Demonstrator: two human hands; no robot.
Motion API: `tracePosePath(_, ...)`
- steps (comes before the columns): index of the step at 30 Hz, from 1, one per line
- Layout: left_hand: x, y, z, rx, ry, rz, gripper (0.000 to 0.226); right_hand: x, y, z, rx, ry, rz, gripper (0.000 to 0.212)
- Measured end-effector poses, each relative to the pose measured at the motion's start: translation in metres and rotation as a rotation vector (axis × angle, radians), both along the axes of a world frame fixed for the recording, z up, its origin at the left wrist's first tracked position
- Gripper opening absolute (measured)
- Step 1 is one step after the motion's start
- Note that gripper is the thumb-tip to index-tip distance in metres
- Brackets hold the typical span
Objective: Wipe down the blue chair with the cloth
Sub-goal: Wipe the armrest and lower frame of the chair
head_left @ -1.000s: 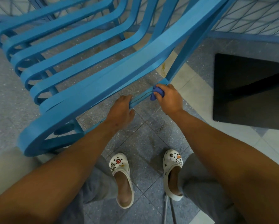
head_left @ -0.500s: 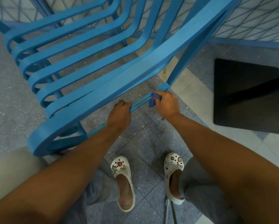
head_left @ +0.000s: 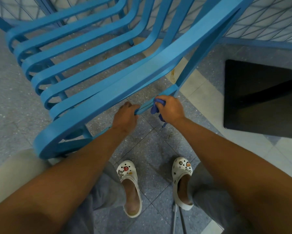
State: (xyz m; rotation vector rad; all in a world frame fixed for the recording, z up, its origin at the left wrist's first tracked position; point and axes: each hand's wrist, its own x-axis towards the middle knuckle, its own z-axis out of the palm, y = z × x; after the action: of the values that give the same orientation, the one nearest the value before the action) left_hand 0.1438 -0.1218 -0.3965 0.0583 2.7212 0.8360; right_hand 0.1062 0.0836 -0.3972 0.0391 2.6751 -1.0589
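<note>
The blue chair, made of curved slats with a broad armrest, fills the upper left of the head view. A thin lower rail runs under the armrest toward the rear leg. My left hand grips this rail, fingers curled over it. Just right of it, my right hand holds a small dark blue cloth bunched against the same rail, with a strip of cloth hanging below the hand.
A black square table base with a dark post lies on the floor at right. A blue mesh fence runs behind the chair. My feet in white clogs stand on grey speckled tiles below the hands. Thin metal rods show at bottom.
The view has shifted so the chair sits lower and more to the right. My right hand with the cloth has slid a little along the rail toward my left hand.
</note>
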Motion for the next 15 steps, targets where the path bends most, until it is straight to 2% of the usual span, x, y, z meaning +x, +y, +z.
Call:
tracePosePath(4,0.001,0.0,0.0,0.021,-0.001,0.019,0.042,-0.016,0.015,0.004,0.03,-0.022,-0.014,0.019)
tracePosePath(10,0.006,0.0,0.002,0.033,0.041,0.013,0.043,-0.038,0.012,0.011,-0.012,-0.077,-0.329,0.017)
tracePosePath(12,0.005,-0.001,0.002,0.006,0.049,-0.011,0.045,-0.024,-0.003,0.008,-0.031,-0.043,-0.32,0.022)
tracePosePath(15,0.004,-0.002,0.002,-0.004,0.033,-0.03,0.045,-0.001,-0.017,0.005,-0.029,-0.01,-0.199,0.017)
